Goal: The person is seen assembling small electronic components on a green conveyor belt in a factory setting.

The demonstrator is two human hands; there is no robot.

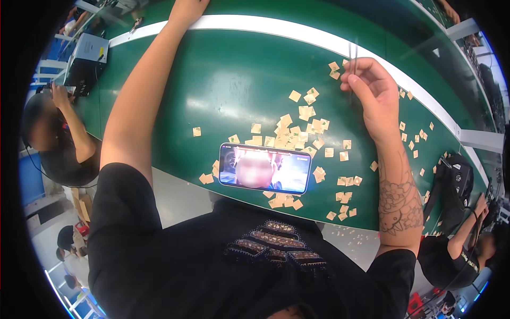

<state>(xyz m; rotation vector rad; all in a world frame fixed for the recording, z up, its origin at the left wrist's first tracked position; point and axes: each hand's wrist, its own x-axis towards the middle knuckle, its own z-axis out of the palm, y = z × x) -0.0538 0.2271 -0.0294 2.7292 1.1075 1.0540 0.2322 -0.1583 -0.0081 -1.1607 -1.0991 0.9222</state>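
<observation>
My right hand (373,87) is raised over the right part of the green table (212,80), its fingers closed on thin metal tweezers (353,52). Small square beige pieces (334,69) lie beside and behind those fingers. My left arm reaches across to the far white strip (239,22); my left hand (189,7) is at the top edge of the picture, its fingers cut off from sight. In front of me a phone (265,169) lies screen up with a picture showing. Around it, several beige squares (287,138) are scattered and partly overlapping.
A black bag (456,181) rests at the table's right end, near a person (451,255) seated there. To the left, another person (58,138) sits by a grey box-shaped device (87,58). More beige squares (416,138) lie beyond my right forearm.
</observation>
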